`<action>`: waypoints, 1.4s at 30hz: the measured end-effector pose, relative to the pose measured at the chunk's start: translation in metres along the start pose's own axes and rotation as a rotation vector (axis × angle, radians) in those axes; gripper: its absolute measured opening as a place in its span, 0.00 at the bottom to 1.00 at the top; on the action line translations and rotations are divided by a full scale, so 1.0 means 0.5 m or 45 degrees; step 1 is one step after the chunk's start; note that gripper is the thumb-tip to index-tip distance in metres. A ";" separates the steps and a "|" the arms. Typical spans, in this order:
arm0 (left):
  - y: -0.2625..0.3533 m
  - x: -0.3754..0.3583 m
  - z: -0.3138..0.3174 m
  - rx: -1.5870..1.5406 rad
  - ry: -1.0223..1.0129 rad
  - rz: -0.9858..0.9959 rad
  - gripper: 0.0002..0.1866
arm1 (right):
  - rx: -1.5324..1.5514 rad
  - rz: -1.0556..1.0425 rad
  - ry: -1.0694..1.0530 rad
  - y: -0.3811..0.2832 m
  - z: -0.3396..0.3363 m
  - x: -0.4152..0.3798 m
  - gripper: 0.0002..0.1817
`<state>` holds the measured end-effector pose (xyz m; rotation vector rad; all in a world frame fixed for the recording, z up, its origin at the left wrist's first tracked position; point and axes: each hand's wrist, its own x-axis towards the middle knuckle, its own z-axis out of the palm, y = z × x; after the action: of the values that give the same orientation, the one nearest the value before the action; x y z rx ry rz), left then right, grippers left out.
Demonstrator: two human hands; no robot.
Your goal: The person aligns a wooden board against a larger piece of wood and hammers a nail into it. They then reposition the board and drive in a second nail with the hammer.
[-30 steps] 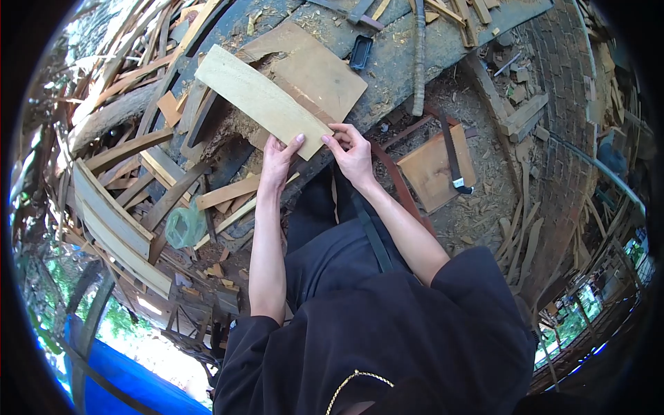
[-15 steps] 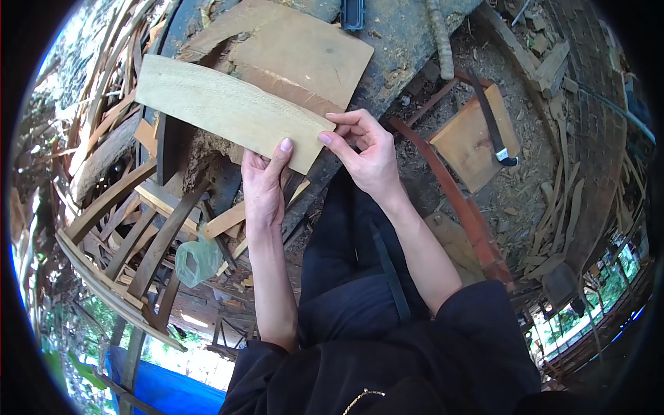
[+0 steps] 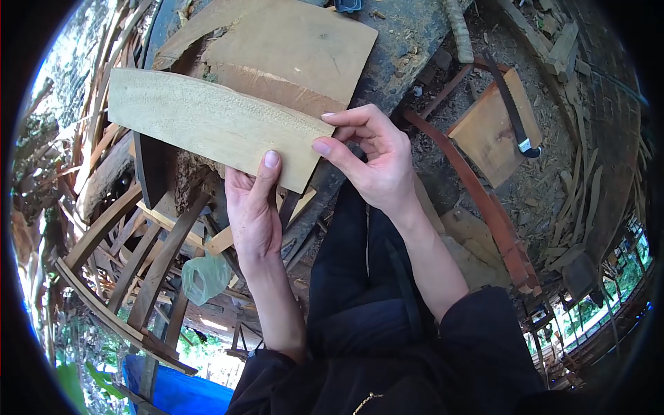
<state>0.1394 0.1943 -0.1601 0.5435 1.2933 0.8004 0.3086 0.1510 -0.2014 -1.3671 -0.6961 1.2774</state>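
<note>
A pale wooden board (image 3: 200,114), long with a curved upper edge, is held tilted in front of me over the workbench. My left hand (image 3: 254,200) grips its lower edge, thumb flat on the face and fingers hidden behind. At the board's right end, my right hand (image 3: 370,155) pinches the upper corner between thumb and forefinger, the other fingers curled. Behind it, a wide brown wooden panel (image 3: 311,48) lies on the dark worn bench (image 3: 401,48).
To the right, a saw (image 3: 513,111) with a black blade rests across a wooden block (image 3: 494,135) on the chip-strewn ground. A reddish curved beam (image 3: 477,194) runs beside my legs. On the left are a slatted wooden frame (image 3: 155,277) and a green plastic bag (image 3: 206,278).
The board and both hands appear slightly lower and nearer, the board's left end shifted left. The surroundings have shifted with my head's movement. Both hands keep their hold.
</note>
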 end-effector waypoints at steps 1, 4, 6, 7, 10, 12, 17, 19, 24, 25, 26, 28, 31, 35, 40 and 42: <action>0.001 0.000 0.001 0.007 0.010 -0.006 0.30 | -0.001 -0.001 0.005 -0.002 -0.002 0.000 0.17; 0.002 -0.001 0.003 -0.011 -0.003 0.004 0.30 | -0.010 -0.004 -0.017 -0.001 -0.003 0.003 0.18; 0.001 -0.001 -0.001 -0.007 -0.004 0.004 0.30 | 0.107 -0.055 -0.014 0.013 -0.003 0.007 0.18; 0.000 -0.001 -0.003 -0.004 -0.002 0.006 0.30 | 0.109 -0.056 -0.010 0.019 -0.004 0.008 0.18; -0.007 0.000 -0.004 -0.010 0.033 0.046 0.30 | 0.447 0.011 -0.092 0.033 -0.010 0.013 0.18; -0.011 0.000 -0.002 -0.012 0.049 0.060 0.30 | 0.487 0.071 -0.183 0.036 -0.020 0.018 0.20; -0.013 -0.003 0.000 0.009 0.073 0.088 0.30 | 0.399 -0.021 -0.178 0.047 -0.027 0.026 0.20; -0.016 -0.004 0.000 0.017 0.105 0.089 0.31 | 0.357 -0.053 -0.173 0.047 -0.031 0.028 0.19; -0.018 -0.005 -0.005 0.032 0.103 0.082 0.32 | 0.282 -0.109 -0.162 0.052 -0.036 0.031 0.18; -0.019 -0.005 -0.005 0.037 0.106 0.093 0.32 | 0.288 -0.111 -0.161 0.053 -0.037 0.033 0.18; -0.018 -0.007 -0.006 0.044 0.107 0.092 0.32 | 0.289 -0.101 -0.173 0.053 -0.039 0.034 0.18; -0.015 -0.008 -0.006 0.051 0.069 0.078 0.32 | 0.296 -0.095 -0.184 0.051 -0.047 0.039 0.18; -0.021 -0.009 -0.010 0.045 0.101 0.082 0.31 | 0.196 -0.035 -0.312 0.047 -0.062 0.045 0.19; -0.026 -0.011 -0.013 0.053 0.112 0.105 0.31 | 0.177 -0.117 -0.339 0.045 -0.071 0.057 0.18; -0.030 -0.014 -0.018 0.017 0.105 0.123 0.30 | 0.076 -0.167 -0.369 0.043 -0.081 0.074 0.18; -0.030 -0.014 -0.016 0.024 0.126 0.127 0.30 | 0.040 -0.349 -0.323 0.057 -0.078 0.084 0.15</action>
<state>0.1341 0.1789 -0.1684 0.5933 1.3741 0.9080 0.3484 0.1707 -0.2471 -1.0515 -0.9971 1.2443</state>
